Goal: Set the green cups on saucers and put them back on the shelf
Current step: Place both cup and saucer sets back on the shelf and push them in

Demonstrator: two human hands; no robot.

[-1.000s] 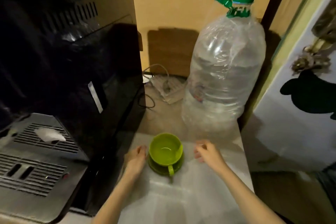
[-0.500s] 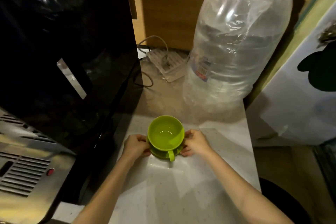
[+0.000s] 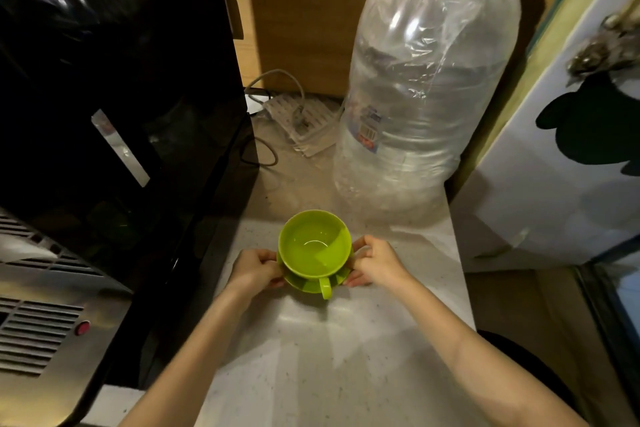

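Note:
A lime-green cup [image 3: 314,246] stands upright on a matching green saucer [image 3: 304,284], its handle pointing toward me. Cup and saucer are over the pale speckled counter [image 3: 329,357]. My left hand [image 3: 254,270] grips the saucer's left rim and my right hand [image 3: 375,262] grips its right rim. The cup is empty inside. Whether the saucer still touches the counter I cannot tell.
A black appliance [image 3: 114,97] with a steel vented tray [image 3: 41,322] fills the left side. A large clear water bottle [image 3: 419,87] wrapped in plastic stands behind the cup. A power strip with cables [image 3: 298,121] lies at the back. A white door [image 3: 561,163] is at the right.
A second ago both hands were open, apart from the saucer on either side. They closed in and now grip its rim. The view has tilted down and closer.

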